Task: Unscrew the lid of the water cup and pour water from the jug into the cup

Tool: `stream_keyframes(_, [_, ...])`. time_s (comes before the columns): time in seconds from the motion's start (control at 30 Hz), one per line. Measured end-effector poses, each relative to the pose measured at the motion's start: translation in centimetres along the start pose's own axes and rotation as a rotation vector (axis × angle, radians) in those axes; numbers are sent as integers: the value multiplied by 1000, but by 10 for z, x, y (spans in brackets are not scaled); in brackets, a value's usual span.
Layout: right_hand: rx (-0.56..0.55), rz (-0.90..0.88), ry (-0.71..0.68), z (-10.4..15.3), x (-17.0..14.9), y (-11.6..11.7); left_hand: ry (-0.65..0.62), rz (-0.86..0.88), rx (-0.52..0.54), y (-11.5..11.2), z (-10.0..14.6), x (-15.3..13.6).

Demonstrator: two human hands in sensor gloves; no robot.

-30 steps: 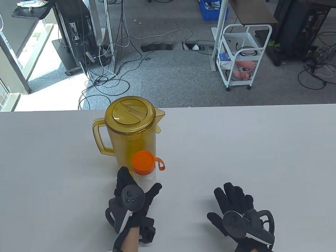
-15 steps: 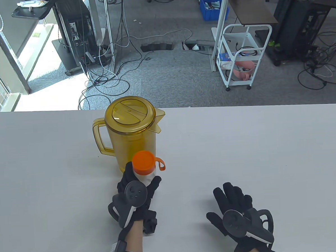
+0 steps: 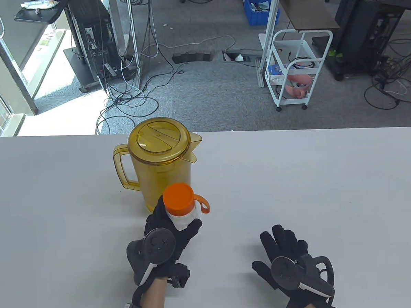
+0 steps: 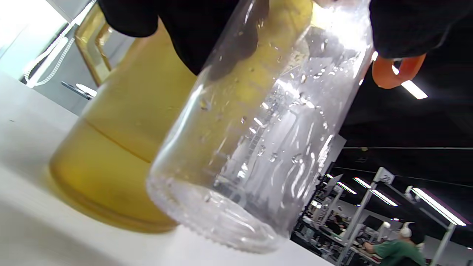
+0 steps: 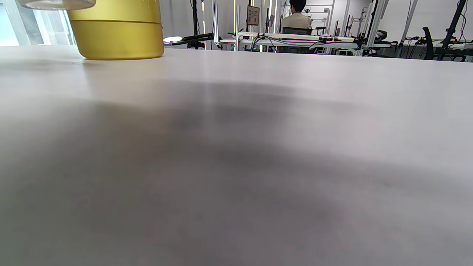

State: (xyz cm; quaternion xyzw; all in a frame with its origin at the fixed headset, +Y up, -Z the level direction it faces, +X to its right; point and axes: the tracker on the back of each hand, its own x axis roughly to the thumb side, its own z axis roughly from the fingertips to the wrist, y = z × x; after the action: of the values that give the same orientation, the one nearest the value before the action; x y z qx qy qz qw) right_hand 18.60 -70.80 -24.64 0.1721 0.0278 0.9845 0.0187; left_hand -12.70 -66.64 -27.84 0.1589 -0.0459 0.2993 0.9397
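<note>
While my left hand (image 3: 168,236) grips the clear cup (image 3: 182,217) just in front of the jug (image 3: 161,163), its orange lid (image 3: 179,197) is not yet unscrewed; my right hand (image 3: 290,253) rests flat, fingers relaxed, and should twist it next.

White table (image 3: 296,176) under jug (image 3: 161,163) (amber, lidded)

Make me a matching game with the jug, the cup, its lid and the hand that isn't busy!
Things:
1. amber see-through plastic jug
2. clear plastic water cup
3. round orange screw lid
4. right hand

States:
A. lying flat on the white table
B. screwed on top of the cup
C. standing behind the cup with its own lid on
D. gripped by the left hand, tilted

Pairs: 1-C, 2-D, 3-B, 4-A
</note>
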Motion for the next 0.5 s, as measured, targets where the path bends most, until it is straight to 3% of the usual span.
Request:
stream_keyframes(0.27, [24, 24, 16, 0, 0, 1, -178, 21, -114, -28, 26, 29])
stream_keyframes(0.5, [54, 22, 27, 1, -2, 2, -234, 43, -203, -50, 44, 42])
